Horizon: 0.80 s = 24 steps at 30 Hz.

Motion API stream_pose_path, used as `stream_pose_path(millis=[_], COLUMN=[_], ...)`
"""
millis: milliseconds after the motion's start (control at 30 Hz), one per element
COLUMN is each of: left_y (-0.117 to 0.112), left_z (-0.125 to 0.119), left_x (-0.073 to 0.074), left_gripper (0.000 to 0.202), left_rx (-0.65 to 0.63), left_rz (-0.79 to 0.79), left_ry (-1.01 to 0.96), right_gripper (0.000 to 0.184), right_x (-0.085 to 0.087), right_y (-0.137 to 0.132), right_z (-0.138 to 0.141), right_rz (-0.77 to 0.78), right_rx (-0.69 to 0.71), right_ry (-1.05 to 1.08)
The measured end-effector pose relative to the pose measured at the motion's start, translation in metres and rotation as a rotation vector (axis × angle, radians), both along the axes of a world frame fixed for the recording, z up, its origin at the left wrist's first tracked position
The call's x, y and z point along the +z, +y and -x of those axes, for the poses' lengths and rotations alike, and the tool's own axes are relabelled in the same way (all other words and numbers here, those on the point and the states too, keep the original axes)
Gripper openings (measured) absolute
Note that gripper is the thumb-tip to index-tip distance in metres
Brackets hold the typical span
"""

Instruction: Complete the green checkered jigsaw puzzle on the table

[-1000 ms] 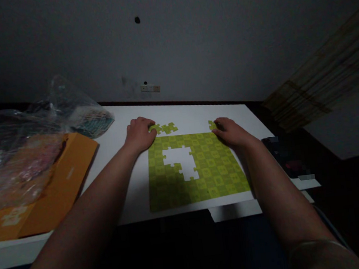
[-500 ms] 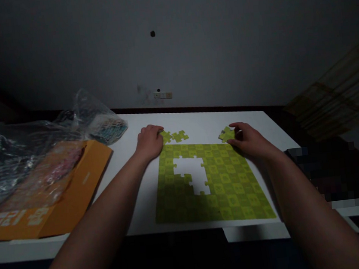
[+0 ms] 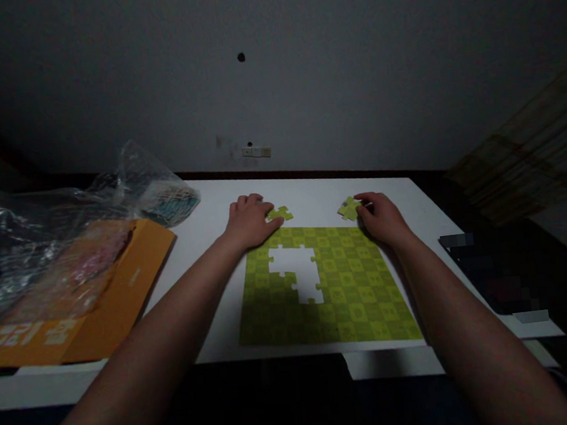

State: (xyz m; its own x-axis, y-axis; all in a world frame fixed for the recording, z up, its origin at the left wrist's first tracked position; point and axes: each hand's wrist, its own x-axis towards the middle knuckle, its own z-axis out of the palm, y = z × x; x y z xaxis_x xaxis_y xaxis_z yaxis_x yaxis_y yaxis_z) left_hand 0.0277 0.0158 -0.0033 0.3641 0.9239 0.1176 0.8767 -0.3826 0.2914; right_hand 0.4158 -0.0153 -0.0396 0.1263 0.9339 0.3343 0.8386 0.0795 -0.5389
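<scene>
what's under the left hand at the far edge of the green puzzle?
A loose green puzzle piece pokes out from beneath the left hand, lying on the white table beside the assembled green jigsaw puzzle. Whatever else the palm covers is hidden.

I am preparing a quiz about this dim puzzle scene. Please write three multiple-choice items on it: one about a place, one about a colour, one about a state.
1. Where does the orange box lie?
A. left of the puzzle
B. right of the puzzle
C. on top of the puzzle

2. What colour is the puzzle?
A. blue
B. yellow-green
C. red

3. In what state is the puzzle?
A. complete
B. one gap left, in its upper left part
C. all pieces scattered

Key:
1 A: the box sits at the table's left end, beside the plastic bags.
2 B: the joined sheet and the loose pieces are all yellow-green.
3 B: the white table shows through one hole, while the left hand touches a loose piece and the right hand touches another piece beyond the far edge.
</scene>
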Motion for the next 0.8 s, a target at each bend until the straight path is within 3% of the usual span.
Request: stream_pose_path(millis=[167, 267, 400, 500, 633, 800], left_y=[0.008, 0.007, -0.009, -0.031, -0.057, -0.067], left_z=[-0.011, -0.017, -0.019, -0.018, -0.019, -0.023], left_x=[0.002, 0.011, 0.031, 0.04, 0.032, 0.018], left_gripper=[0.056, 0.051, 0.018, 0.018, 0.021, 0.016], left_rx=[0.048, 0.046, -0.16, -0.336, -0.411, -0.461], left_rz=[0.13, 0.071, 0.065, 0.344, 0.729, 0.72], left_ry=[-0.015, -0.064, -0.224, -0.525, -0.663, -0.551], right_gripper=[0.038, 0.04, 0.042, 0.04, 0.04, 0.041], right_x=[-0.008, -0.009, -0.012, -0.015, -0.018, -0.014], right_y=[0.009, 0.012, 0.014, 0.015, 0.016, 0.015], right_z=[-0.006, -0.007, -0.009, -0.009, -0.01, -0.01], right_rz=[0.016, 0.042, 0.036, 0.01, 0.004, 0.029], right_rx=[-0.02, -0.04, -0.035, -0.011, 0.001, 0.004], right_ry=[0.026, 0.057, 0.059, 0.041, 0.038, 0.043])
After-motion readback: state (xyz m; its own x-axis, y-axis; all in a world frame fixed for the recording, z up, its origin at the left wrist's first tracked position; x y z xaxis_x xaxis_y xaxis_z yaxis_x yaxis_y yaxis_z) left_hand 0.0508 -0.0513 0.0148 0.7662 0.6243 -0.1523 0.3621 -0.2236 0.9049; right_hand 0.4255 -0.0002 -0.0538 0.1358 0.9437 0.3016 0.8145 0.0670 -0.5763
